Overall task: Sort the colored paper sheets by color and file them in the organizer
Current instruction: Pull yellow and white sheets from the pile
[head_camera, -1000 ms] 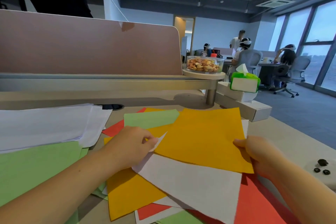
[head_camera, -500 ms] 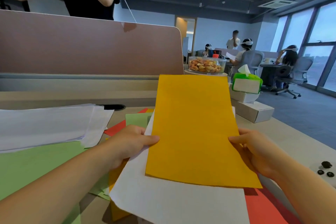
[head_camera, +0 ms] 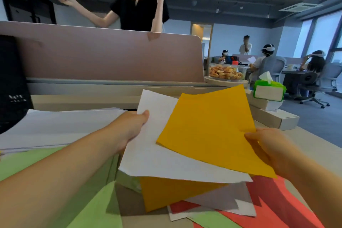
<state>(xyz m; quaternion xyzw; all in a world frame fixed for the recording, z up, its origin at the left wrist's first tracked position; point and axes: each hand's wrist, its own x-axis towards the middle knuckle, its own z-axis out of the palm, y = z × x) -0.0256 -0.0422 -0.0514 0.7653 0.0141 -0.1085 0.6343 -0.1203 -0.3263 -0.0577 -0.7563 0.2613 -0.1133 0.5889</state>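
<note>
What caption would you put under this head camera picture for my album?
Left hand holds a white sheet, right hand a yellow sheet, above mixed colored papers.

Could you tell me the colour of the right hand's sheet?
The sheet is orange-yellow; head view.

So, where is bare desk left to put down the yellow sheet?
Bare desk shows on the right, between the right hand and the cardboard boxes. A small shadowed patch lies between the green sheets and the mixed pile. The left side is crowded by the white stack.
</note>
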